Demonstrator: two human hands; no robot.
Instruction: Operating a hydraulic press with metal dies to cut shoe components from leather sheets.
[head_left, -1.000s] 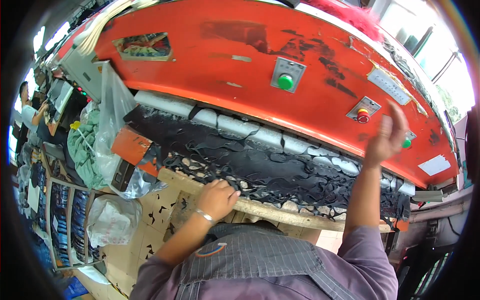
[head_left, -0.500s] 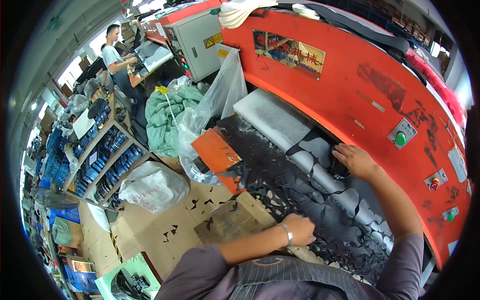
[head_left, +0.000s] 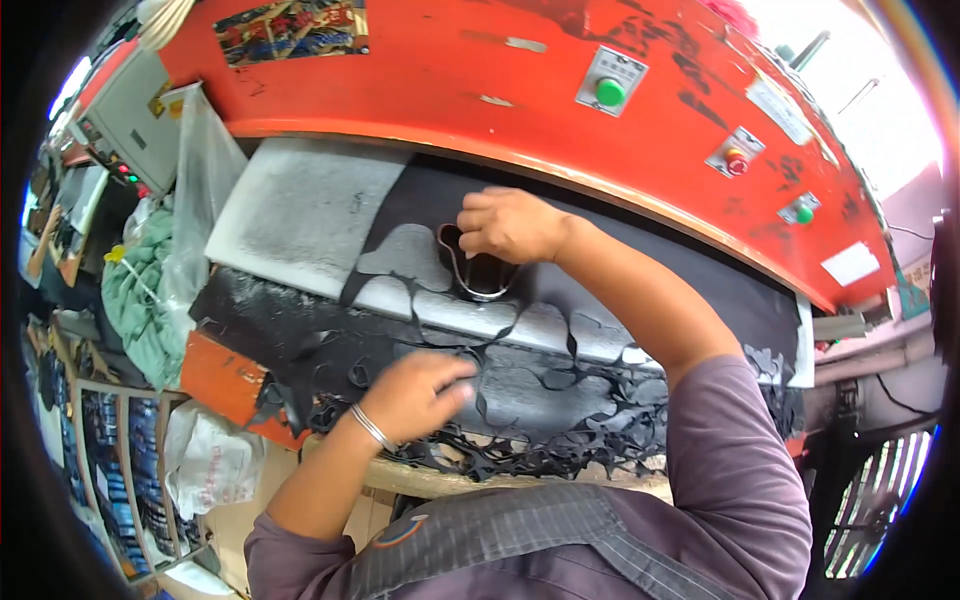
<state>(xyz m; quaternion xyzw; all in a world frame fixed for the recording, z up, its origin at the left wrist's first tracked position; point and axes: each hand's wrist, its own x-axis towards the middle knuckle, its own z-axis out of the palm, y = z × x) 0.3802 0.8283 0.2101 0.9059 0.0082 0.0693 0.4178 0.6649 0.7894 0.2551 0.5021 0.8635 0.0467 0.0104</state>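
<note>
My right hand (head_left: 512, 224) is closed on the top of a cutting die (head_left: 487, 288), a curved metal-edged shape. The die stands on a black sheet (head_left: 625, 265) that covers part of the white cutting board (head_left: 300, 205). Cut-out gaps left of the die and along the sheet's near side show the pale board beneath. My left hand (head_left: 412, 392), slightly blurred, hovers near the board's front edge with fingers and thumb apart and holds nothing. Below it hangs cut black webbing of offcuts (head_left: 540, 425).
A red press machine (head_left: 440, 75) spans the far side, its lower edge close above the board. It carries green buttons (head_left: 609, 92) and a red knob (head_left: 737, 161). At the left are a clear plastic bag (head_left: 205, 200), a green sack (head_left: 150, 310) and a shelf rack (head_left: 125, 450).
My head view has swung right. My right hand, earlier at the press opening, now grips the die on the sheet; my left hand has moved from the near offcuts to the board's front edge.
</note>
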